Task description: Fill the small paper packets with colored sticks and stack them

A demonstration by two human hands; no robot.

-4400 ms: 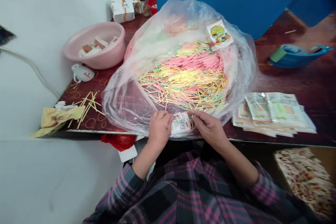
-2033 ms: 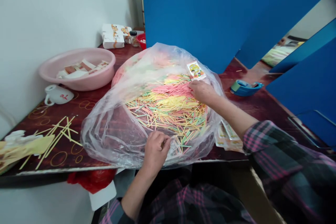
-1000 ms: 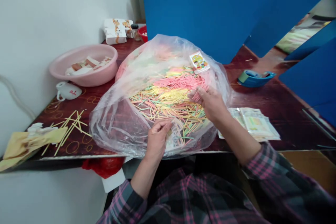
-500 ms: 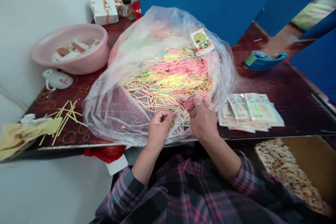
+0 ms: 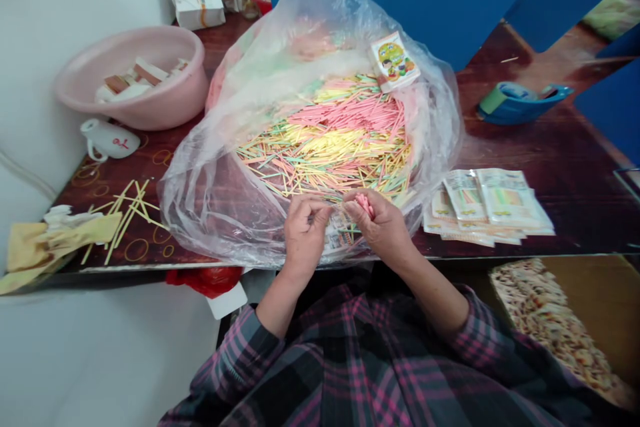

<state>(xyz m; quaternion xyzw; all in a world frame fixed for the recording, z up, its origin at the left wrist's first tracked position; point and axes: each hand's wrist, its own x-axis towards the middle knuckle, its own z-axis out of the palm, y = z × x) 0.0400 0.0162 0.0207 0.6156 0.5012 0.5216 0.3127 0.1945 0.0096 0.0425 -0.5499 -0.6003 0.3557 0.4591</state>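
Observation:
My left hand is closed in a pinch at the top corner of a small clear printed packet, which hangs between my two hands. My right hand is wrapped round a bundle of pink sticks, their ends showing above the curled fingers. Its fingertips are close to the packet's top. Just beyond both hands, a large clear plastic bag lies open, full of loose thin sticks in pink, yellow, green and orange. A small printed card box rests on the bag's right side.
Flat filled packets lie stacked at the right, with a blue tape dispenser behind. At the left stand a pink basin and a tipped white mug. Long yellow sticks and a yellow cloth lie near the left edge.
My right hand has turned and closed more tightly round the pink sticks, so their ends now point up. Both hands have come closer together at the packet. The whole view has shifted slightly.

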